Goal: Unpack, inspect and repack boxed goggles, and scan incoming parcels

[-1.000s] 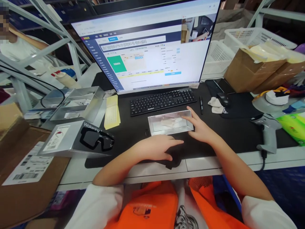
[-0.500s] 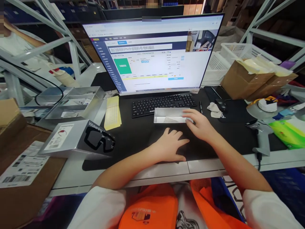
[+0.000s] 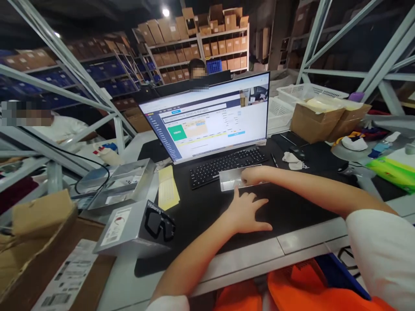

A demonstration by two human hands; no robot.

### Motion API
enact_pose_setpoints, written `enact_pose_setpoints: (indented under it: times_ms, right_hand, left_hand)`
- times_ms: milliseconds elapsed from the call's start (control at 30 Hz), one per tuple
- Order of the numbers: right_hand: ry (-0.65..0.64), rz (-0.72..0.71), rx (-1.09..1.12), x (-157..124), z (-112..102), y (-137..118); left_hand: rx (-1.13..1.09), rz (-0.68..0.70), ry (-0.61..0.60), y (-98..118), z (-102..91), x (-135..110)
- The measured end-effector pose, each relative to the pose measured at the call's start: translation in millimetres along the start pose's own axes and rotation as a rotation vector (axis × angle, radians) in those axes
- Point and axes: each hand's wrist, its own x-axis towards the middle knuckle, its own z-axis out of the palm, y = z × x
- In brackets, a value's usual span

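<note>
I had the left hand [image 3: 249,212] spread beside the silver tray [image 3: 227,180] (right hand [image 3: 253,175] curled over it, grip unclear).

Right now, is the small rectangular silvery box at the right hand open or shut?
Open. The small rectangular silvery box shows its inner walls, uncovered; the right hand hides part of it.
</note>
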Motion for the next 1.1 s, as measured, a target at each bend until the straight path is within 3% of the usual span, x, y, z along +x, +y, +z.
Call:
enact_pose_setpoints:
  times_ms: [67, 133, 233, 300, 367, 433, 533, 633, 700, 800, 900, 967, 1100]
  right_hand:
    - [-0.049, 0.005, 0.028, -17.3, -13.9, 9.6]
    - [-0.061, 0.053, 0.031, -41.2, -28.3, 35.4]
    - [0.085, 0.331, -0.078, -81.7, -42.2, 94.9]
    - [0.022, 0.513, -0.181, -105.8, -41.5, 130.0]
    - [-0.006, 0.578, -0.236, -127.1, -31.6, 146.9]
    - [0.088, 0.533, -0.201, -146.8, -14.6, 140.8]
    - [0.218, 0.392, 0.040, -170.6, 13.2, 101.1]
    - [0.123, 0.277, 0.280, -184.2, 33.6, 58.6]
    - [0.060, 0.251, 0.363, -188.3, 42.6, 43.4]
    - [0.032, 0.248, 0.382, -189.8, 49.2, 41.8]
    - [-0.011, 0.218, 0.322, -191.1, 46.8, 52.7]
    - [-0.091, 0.205, 0.370, -193.6, 41.3, 60.5]
    - [-0.241, 0.221, 0.529, -192.8, 26.7, 64.0]
  left_hand:
    - [-0.004, 0.004, 0.010, -0.4, 1.2, -0.3]
    - [-0.007, 0.006, 0.012, -0.9, 1.9, -0.1]
    - [-0.007, 0.012, 0.011, -2.0, 2.6, 1.0]
    - [-0.006, 0.022, 0.022, -1.6, 3.7, 1.5]
    - [0.009, 0.026, 0.037, 0.9, 5.6, 0.9]
    - [0.041, 0.030, 0.051, 5.1, 7.0, -0.8]
    - [0.067, 0.038, 0.092, 10.9, 5.0, -3.9]
    - [0.030, 0.040, 0.212, 12.3, -0.1, -4.9]
    - [-0.008, 0.067, 0.315, 11.0, -0.2, -4.1]
    - [-0.049, 0.117, 0.444, 8.9, 8.1, -1.2]
    - [-0.038, 0.108, 0.498, 11.0, 19.7, 1.6]
    - [-0.012, 0.081, 0.478, 16.0, 24.3, 2.9]
    - [0.033, 0.048, 0.327, 30.8, 25.1, 9.0]
